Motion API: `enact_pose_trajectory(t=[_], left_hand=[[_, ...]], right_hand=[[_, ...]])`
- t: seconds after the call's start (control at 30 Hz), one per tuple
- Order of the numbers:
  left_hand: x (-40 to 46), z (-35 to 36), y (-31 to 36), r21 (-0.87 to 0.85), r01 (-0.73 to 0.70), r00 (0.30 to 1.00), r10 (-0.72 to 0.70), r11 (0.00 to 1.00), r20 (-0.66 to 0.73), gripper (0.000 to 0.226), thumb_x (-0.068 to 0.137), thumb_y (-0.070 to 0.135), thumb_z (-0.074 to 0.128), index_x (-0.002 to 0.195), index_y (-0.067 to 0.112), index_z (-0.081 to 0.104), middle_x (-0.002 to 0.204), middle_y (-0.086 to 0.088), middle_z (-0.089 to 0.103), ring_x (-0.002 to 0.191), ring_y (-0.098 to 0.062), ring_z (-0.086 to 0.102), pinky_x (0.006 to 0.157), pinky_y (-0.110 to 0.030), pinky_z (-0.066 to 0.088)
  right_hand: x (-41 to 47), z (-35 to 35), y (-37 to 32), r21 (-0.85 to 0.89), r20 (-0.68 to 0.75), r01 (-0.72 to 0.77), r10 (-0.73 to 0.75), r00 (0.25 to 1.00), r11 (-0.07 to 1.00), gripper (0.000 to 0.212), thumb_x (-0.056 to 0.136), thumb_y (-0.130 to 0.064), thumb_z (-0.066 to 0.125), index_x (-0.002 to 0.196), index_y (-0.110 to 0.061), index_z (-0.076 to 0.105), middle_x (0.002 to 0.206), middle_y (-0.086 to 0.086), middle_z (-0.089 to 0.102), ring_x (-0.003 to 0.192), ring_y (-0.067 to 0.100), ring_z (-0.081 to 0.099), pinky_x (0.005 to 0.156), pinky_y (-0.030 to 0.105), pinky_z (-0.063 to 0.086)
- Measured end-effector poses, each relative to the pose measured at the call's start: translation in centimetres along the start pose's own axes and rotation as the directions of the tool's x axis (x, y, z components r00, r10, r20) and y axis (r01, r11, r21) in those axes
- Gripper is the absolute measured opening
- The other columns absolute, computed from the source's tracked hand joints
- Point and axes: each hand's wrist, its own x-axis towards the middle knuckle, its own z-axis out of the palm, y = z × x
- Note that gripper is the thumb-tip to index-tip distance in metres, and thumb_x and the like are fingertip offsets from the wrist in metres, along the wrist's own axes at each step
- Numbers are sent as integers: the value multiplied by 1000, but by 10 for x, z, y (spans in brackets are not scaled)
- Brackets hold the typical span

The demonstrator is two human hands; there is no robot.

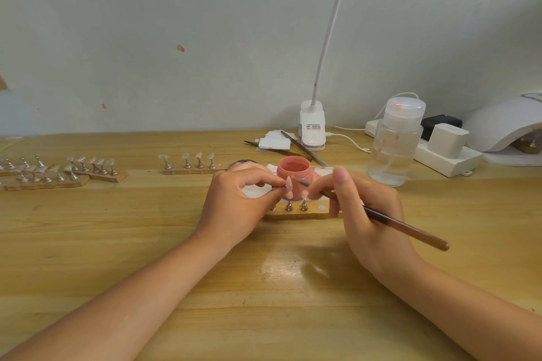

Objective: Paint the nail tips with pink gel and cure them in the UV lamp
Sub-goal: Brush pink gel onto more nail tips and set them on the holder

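Note:
My left hand [237, 202] pinches a pink nail tip [289, 183] on its small metal stand, lifted just above a wooden holder strip [296, 214]. My right hand [363, 208] grips a brown brush [407, 228] like a pen, its bristle end touching that tip. Two more metal stands [303, 206] with pink tips stand on the strip. An open jar of pink gel [294, 168] sits just behind the hands. The white UV lamp [504, 123] stands at the far right edge of the table.
Wooden strips with clear nail tips on stands lie at left [58, 173] and centre-left [190, 163]. A clear pump bottle [396, 143], a white power strip [445, 158] with plugs, a clip lamp [312, 126], white pads and spare brushes [302, 148] stand behind.

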Motion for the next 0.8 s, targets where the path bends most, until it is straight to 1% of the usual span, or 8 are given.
enact_pose_trajectory(t=[0.07, 0.17, 0.23, 0.33, 0.4, 0.57, 0.7, 0.8], left_hand=[[-1, 0, 0, 5, -4, 1000, 4, 1000, -1, 14, 67, 8, 78, 76, 16, 73, 74, 0, 69, 72, -14, 57, 69, -20, 45], [0, 0, 1, 1, -5, 1000, 5, 1000, -15, 14, 68, 12, 77, 71, 25, 72, 71, 7, 69, 71, -13, 58, 71, -20, 46], [0, 0, 3, -17, -21, 1000, 20, 1000, -19, 12, 69, 24, 73, 70, 35, 69, 68, 17, 68, 73, -11, 59, 70, -16, 46], [-1, -1, 4, -25, -15, 1000, 14, 1000, -8, 14, 70, 25, 71, 74, 38, 67, 68, 22, 66, 72, -3, 59, 69, -13, 46], [-1, -1, 3, -1, -22, 1000, 22, 1000, 6, 24, 72, 14, 73, 77, 37, 67, 73, 20, 65, 74, -3, 59, 71, -14, 46], [-1, -1, 5, 20, 7, 999, -7, 1000, 34, 16, 74, 13, 72, 82, 27, 71, 85, 11, 63, 86, 0, 56, 78, -7, 38], [-1, -1, 6, 43, -15, 999, 13, 999, 47, 15, 74, 16, 71, 86, 25, 71, 84, 14, 64, 86, -2, 56, 82, -17, 40], [-2, 0, 6, 46, -76, 996, 74, 996, 46, 17, 73, 20, 69, 90, 23, 71, 83, 10, 68, 86, -1, 57, 82, -15, 40]], right_hand=[[0, 0, 1, -11, 28, -8, 9, 1000, 1000, 34, 95, -31, 42, 71, -24, 65, 68, -16, 64, 65, -3, 59, 61, 7, 39], [-2, -1, 1, 65, 49, -82, 79, 996, 995, 43, 92, -35, 43, 65, -13, 68, 61, 1, 66, 59, 4, 59, 59, 15, 41], [-2, -3, -2, 59, 10, -14, 14, 1000, 998, 42, 91, -35, 42, 67, -12, 69, 62, -2, 66, 59, 4, 59, 58, 17, 43], [2, -5, -5, -6, -67, 67, -67, 996, 998, 23, 88, -31, 48, 82, -21, 68, 71, -15, 66, 66, 5, 62, 59, 24, 48], [4, -5, -5, 7, -109, 51, -50, 993, 999, 12, 87, -30, 59, 87, -20, 65, 78, -10, 68, 70, 7, 65, 61, 28, 51], [5, -2, 0, 19, -108, 10, -8, 994, 1000, 7, 90, -25, 47, 90, -28, 53, 84, -11, 70, 74, -1, 65, 65, 12, 46], [6, -3, 3, -1, -104, 24, -24, 994, 1000, 12, 93, -26, 42, 93, -29, 54, 86, -12, 70, 74, 0, 66, 68, 14, 48], [7, -3, 2, -38, -50, 26, -28, 998, 999, 16, 92, -26, 47, 91, -22, 62, 87, -15, 68, 79, 0, 65, 70, 16, 49]])
